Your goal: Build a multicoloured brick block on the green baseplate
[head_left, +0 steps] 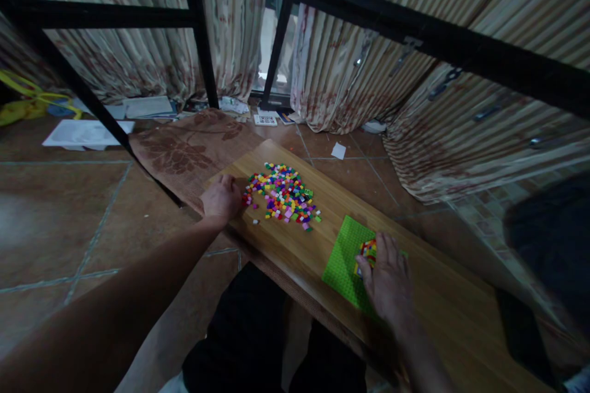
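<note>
Many small coloured bricks (286,193) lie spread in a pile on the wooden board (295,245). At the pile's left edge my left hand (222,198) rests on the board with its fingers curled; what they hold, if anything, is hidden. To the right, a green studded baseplate (343,258) bears a small cluster of red, yellow and other bricks (367,250). My right hand (389,270) lies over the right part of the baseplate, thumb and fingers apart around the cluster, partly covering it.
A brown patterned cloth (179,147) lies under and beyond the board's left end. Black metal bars (203,31) cross above. A dark flat object (523,334) lies at the board's right end. A white tray (87,135) stands on the floor at left.
</note>
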Demonstrator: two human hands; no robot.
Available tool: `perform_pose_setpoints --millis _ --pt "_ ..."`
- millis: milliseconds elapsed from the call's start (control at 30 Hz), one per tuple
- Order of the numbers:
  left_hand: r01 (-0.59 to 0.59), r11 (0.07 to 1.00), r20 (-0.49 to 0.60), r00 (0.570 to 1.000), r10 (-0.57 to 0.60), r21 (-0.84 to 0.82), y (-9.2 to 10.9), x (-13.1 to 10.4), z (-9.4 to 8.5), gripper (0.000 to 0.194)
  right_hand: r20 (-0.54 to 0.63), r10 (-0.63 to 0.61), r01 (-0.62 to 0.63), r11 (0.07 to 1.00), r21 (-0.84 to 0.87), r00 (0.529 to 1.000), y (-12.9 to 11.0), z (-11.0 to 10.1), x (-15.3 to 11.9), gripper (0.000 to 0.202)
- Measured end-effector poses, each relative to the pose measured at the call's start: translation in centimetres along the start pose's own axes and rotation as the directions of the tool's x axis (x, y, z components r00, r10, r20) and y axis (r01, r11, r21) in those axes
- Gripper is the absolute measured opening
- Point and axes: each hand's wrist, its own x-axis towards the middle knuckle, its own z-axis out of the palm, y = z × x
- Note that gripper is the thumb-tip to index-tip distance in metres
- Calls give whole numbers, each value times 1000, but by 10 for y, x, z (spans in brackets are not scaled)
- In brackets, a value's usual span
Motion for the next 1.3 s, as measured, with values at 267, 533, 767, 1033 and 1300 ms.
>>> perform_pose_setpoints --millis 267,533,767,1033,1300 --pt "-3 1000 26 1000 4 -25 0 0 -2 29 12 18 -19 999 30 1000 -2 0 -6 69" --pt "5 1000 67 998 -3 -26 1 -2 -7 29 -189 -27 64 980 190 982 -41 -23 25 60" --pt "11 997 71 997 -6 -72 0 -3 -6 28 -119 -193 225 883 412 974 -126 15 75 33" --pt "23 995 89 996 -14 -99 -2 -4 -5 26 74 -217 172 905 390 973 -193 46 146 25" --pt "34 994 108 994 -22 -106 -2 -3 -5 25 243 -127 54 957 286 962 -213 52 166 20"
